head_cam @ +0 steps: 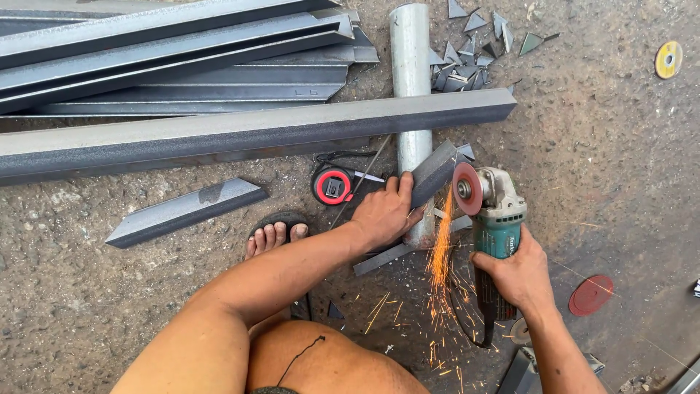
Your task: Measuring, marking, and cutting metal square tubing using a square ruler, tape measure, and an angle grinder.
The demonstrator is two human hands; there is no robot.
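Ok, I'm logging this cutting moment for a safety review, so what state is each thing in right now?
Angle grinder: running, disc against metal, sparks flying down.
Short angle iron piece: resting across the pipe, being cut.
Left hand: pressing the piece down.
Right hand: gripping the grinder body.
Galvanised pipe: lying flat under the piece.
Tape measure: on the ground, blade partly pulled out.
Long angle iron bar: lying flat, untouched.
Spare red disc: loose on the ground.

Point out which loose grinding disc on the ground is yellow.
The yellow round grinding disc at the top right edge. The other loose one, a red flat disc, lies lower right near the right hand.
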